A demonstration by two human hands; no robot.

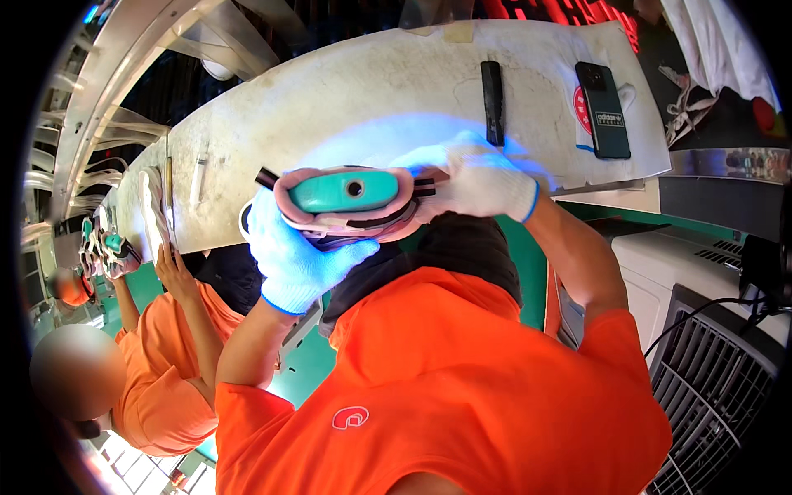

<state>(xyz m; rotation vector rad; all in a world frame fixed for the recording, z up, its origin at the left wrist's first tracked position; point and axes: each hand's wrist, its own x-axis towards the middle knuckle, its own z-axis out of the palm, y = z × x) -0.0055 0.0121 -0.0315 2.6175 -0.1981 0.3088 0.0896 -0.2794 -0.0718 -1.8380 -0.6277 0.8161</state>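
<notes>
A pink and dark shoe upper (388, 221) is stretched over a teal shoe last (318, 195), whose top shows a round hole. I hold it at the near edge of the table, above my lap. My left hand (285, 252), in a white glove lit blue, wraps the shoe's left end, thumb along its near side. On the opposite end, my right hand (491, 181), also gloved, closes around the shoe; its fingertips are partly washed out by the blue light. Dark straps stick out at both ends of the opening. The sole is hidden from view.
On the pale worktable (371, 82) lie a black bar-shaped tool (492, 103) and a dark phone (604, 111) at the right. To the left, a co-worker in orange (177, 363) handles a white sole (153, 210). A caged fan (718, 379) stands at the lower right.
</notes>
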